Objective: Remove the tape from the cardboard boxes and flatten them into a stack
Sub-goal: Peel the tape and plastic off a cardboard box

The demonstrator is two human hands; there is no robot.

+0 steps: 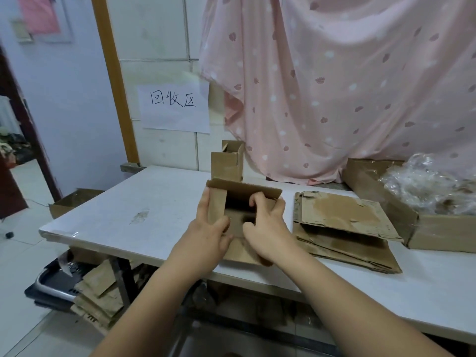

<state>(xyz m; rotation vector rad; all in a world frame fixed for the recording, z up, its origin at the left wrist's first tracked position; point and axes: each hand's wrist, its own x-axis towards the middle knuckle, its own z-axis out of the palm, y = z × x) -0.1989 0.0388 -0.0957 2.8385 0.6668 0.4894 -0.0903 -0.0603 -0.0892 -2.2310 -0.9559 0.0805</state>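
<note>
On the white table (110, 215), near its front edge, the left hand (206, 235) grips the left wall of a small open cardboard box (239, 199), fingers along the outside. The right hand (268, 228) clasps the box's right wall, fingers hooked inside. Behind it stands a narrow upright box (228, 162). Farther right lies a stack of flattened cardboard (342, 228), then a large box of crumpled plastic film (432, 184) by the right edge.

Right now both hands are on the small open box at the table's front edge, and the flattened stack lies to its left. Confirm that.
Not quite. The head view shows the left hand and right hand on the small open box, but the flattened stack lies to its right, not its left.
</note>
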